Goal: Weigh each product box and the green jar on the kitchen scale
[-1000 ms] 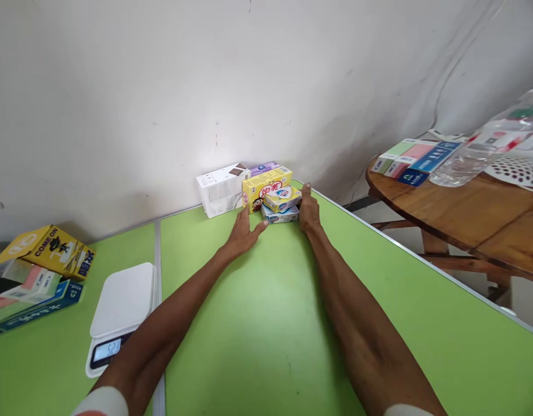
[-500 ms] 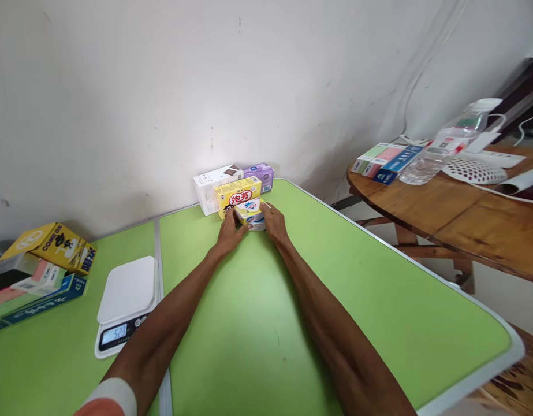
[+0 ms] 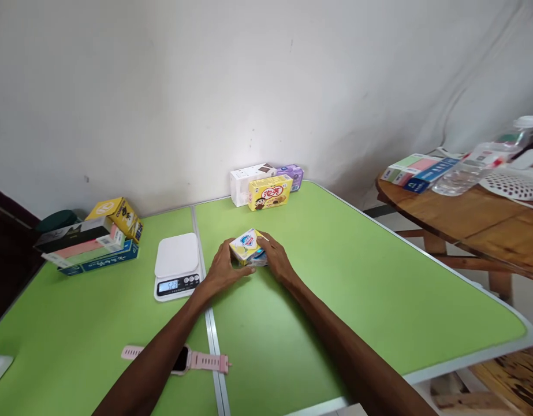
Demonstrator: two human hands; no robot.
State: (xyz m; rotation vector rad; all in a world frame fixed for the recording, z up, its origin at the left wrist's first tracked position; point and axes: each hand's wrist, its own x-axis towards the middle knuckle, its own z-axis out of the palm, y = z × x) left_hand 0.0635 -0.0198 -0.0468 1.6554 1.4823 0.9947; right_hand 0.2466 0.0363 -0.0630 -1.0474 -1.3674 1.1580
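Note:
My left hand [image 3: 222,270] and my right hand [image 3: 276,260] clasp a small stack of two soap boxes [image 3: 248,247] from either side over the middle of the green table [image 3: 361,277]. The top box is yellow and white with a blue and red badge; a bluish box shows beneath it. Both hands curl round the stack. A white kitchen scale [image 3: 176,273] with a lit display sits just left of my left hand.
By the wall stand a yellow snack box [image 3: 269,192], a white box [image 3: 247,182] and a purple box [image 3: 293,174]. Stacked boxes [image 3: 93,238] lie at the left. A pink smartwatch [image 3: 179,360] lies near the front edge. A wooden table [image 3: 465,214] with a bottle [image 3: 483,159] stands at the right.
Both hands have drawn the two stacked soap boxes away from the boxes at the wall toward the middle of the table. The view has pulled back and shifted left.

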